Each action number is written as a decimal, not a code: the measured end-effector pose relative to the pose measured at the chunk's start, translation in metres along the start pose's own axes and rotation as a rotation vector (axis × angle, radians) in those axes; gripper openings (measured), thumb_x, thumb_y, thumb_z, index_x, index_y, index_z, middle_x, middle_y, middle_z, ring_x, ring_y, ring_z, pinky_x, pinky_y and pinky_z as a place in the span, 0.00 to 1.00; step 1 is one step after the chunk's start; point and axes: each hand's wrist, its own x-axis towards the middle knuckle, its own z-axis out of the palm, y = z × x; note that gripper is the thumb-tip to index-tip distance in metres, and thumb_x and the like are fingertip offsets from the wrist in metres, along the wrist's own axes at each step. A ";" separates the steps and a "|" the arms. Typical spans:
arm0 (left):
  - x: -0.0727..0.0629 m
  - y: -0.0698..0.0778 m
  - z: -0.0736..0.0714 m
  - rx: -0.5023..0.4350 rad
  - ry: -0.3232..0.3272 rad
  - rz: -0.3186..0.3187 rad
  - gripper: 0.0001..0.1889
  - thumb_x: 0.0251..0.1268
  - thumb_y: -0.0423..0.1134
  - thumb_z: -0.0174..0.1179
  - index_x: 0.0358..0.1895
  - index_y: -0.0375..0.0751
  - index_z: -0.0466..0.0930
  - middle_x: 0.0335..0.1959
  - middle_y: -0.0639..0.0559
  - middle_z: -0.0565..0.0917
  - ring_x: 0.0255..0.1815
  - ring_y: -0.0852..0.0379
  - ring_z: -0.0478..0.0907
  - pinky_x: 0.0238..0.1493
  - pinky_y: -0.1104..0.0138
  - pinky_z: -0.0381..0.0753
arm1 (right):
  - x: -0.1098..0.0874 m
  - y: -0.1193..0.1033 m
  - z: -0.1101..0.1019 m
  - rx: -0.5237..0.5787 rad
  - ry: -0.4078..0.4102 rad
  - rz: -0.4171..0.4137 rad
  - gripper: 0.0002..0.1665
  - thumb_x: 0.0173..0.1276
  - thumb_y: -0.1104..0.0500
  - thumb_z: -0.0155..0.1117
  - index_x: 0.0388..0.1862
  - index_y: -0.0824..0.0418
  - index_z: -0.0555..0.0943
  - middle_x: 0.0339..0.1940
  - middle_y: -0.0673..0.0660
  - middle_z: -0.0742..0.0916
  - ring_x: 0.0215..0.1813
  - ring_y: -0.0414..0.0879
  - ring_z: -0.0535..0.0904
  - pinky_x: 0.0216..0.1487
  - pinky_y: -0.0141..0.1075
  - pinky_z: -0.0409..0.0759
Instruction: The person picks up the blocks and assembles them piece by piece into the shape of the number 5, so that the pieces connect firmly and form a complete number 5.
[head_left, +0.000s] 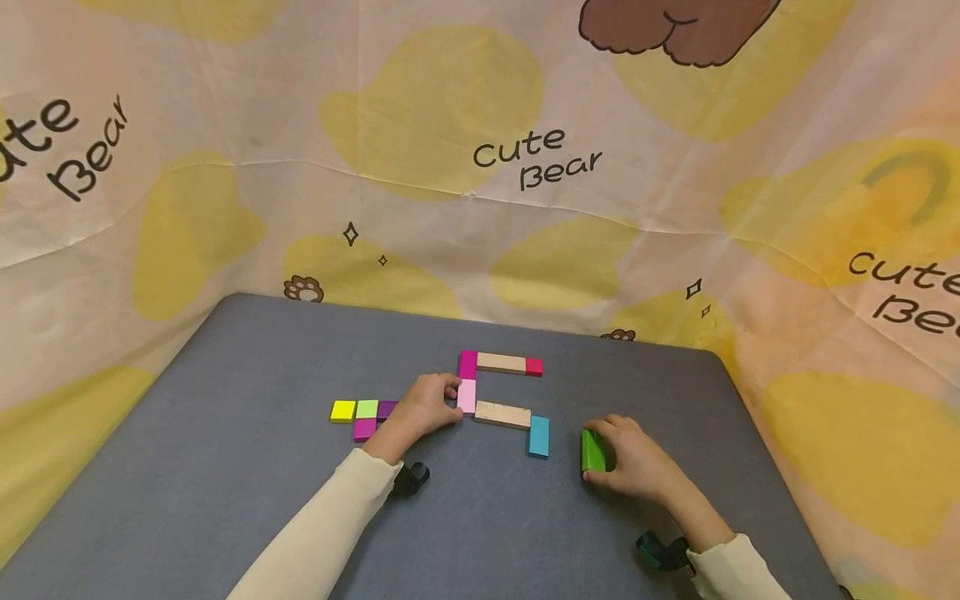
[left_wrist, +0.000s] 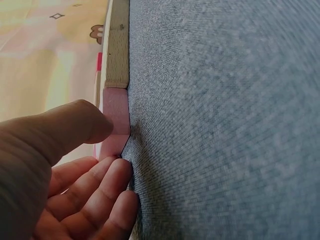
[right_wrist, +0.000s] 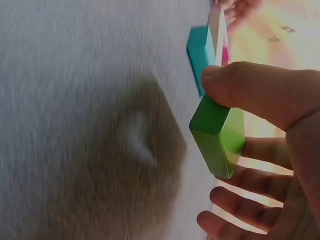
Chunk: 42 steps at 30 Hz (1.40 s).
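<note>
My left hand (head_left: 427,403) is at the left side of a pink block (head_left: 467,397), its thumb and curled fingers against it; in the left wrist view the thumb (left_wrist: 95,125) touches the pink block (left_wrist: 116,112). That block lies flat, between a magenta block (head_left: 468,364) and a plain wooden block (head_left: 502,414). My right hand (head_left: 633,458) grips a green block (head_left: 593,451) between thumb and fingers. The right wrist view shows the green block (right_wrist: 220,135) raised over its shadow. To its left lies a blue block (head_left: 538,437), touching the wooden block's end.
Another wooden block (head_left: 501,362) with a red block (head_left: 534,367) at its end extends from the magenta one. Left of my left hand lie yellow (head_left: 342,412), light green (head_left: 367,408), purple (head_left: 387,409) and magenta blocks. A printed cloth (head_left: 420,108) surrounds the grey table (head_left: 225,467).
</note>
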 end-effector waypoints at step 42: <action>0.001 0.001 0.000 0.004 0.013 0.006 0.26 0.48 0.35 0.72 0.55 0.36 0.80 0.40 0.46 0.85 0.40 0.54 0.77 0.49 0.59 0.80 | 0.005 -0.076 0.031 -0.094 -0.110 -0.193 0.40 0.48 0.38 0.73 0.58 0.55 0.78 0.46 0.49 0.81 0.41 0.41 0.72 0.35 0.34 0.74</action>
